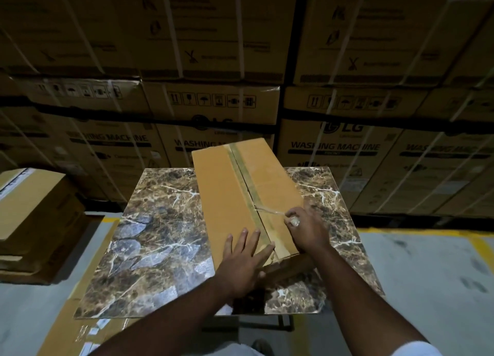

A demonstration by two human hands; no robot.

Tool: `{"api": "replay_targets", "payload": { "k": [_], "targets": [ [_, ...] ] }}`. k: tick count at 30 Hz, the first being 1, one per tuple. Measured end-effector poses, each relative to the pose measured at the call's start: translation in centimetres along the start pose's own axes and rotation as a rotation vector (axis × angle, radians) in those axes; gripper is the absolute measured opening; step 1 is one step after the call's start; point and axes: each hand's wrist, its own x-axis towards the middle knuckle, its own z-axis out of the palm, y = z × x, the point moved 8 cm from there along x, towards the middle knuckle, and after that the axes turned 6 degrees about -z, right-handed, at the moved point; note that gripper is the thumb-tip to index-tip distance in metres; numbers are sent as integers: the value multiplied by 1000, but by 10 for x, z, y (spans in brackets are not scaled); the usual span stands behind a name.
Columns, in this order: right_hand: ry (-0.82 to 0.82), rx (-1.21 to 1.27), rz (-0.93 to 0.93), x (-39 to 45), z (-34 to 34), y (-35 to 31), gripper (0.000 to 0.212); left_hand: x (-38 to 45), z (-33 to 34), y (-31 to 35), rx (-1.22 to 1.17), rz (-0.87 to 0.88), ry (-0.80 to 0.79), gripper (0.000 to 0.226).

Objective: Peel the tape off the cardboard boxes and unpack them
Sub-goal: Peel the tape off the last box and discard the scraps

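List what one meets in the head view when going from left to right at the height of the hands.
Stack of brown boxes on the floor → bare marble table top → left hand pressed flat on the long cardboard box → right hand, its fingers pinching the clear tape → yellow floor line.

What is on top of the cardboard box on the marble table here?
On the cardboard box lie the clear tape along its centre seam, the left hand pressing flat, and the right hand pinching a lifted tape strip. The box is closed, so its contents are hidden.
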Motion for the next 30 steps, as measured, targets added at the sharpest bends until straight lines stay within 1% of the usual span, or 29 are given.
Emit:
{"api": "replay_targets", "payload": {
  "k": [2, 4, 6, 8, 9, 10, 11, 12, 13, 15, 16, 17, 19, 21, 23, 24, 26, 27, 28, 29, 30],
  "targets": [
    [-51, -13, -36, -2, 1, -8, 17, -3, 0, -18, 14, 42, 6, 75],
    [-49, -74, -68, -13, 1, -21, 25, -4, -3, -46, 0, 64, 0, 74],
    [-56, -151, -93, -31, 8, -41, 36, -5, -13, -81, -65, 50, -40, 64],
    [-83, -229, -136, -54, 20, -67, 42, -6, -29, -106, -235, -50, -125, 48],
    [-101, -244, -150, -65, 27, -80, 42, -6, -34, -113, -307, -128, -162, 49],
    [-123, -246, -162, -75, 34, -93, 41, -6, -37, -116, -344, -213, -177, 62],
    [-148, -214, -177, -84, 40, -108, 39, -7, -38, -115, -343, -294, -176, 80],
    [-175, -130, -180, -91, 47, -118, 37, -8, -34, -113, -313, -351, -172, 95],
    [-213, 32, -156, -98, 52, -128, 31, -11, -27, -111, -263, -385, -175, 102],
    [-351, 417, 5, -104, 56, -138, 10, -18, -11, -115, -171, -408, -183, 102],
    [-371, 563, 100, -101, 57, -134, 8, -22, -7, -122, -172, -404, -158, 101],
    [-336, 604, 135, -95, 51, -129, 10, -27, -8, -129, -204, -400, -117, 102],
    [-173, 485, 75, -70, 31, -116, 8, -36, -13, -139, -232, -396, -29, 114],
    [-51, 301, -69, -43, 11, -109, 9, -40, -15, -133, -158, -396, -37, 137],
    [-58, 190, -187, -17, 7, -110, 17, -36, -12, -112, -112, -392, -68, 152],
    [-113, 156, -200, -5, 17, -104, 20, -31, -7, -100, -104, -383, -89, 155],
    [-251, 142, -163, 5, 33, -93, 28, -24, 1, -86, -111, -381, -139, 153],
    [-266, 202, -124, 4, 35, -90, 29, -22, 4, -87, -103, -384, -157, 150],
    [-221, 337, -32, 4, 31, -81, 24, -21, 4, -90, -91, -376, -164, 147],
    [-155, 542, 111, 2, 23, -70, 12, -22, 4, -96, -74, -355, -160, 143],
    [-79, 758, 245, -3, 14, -59, 7, -24, 2, -105, -54, -320, -142, 139]
  ]
}}
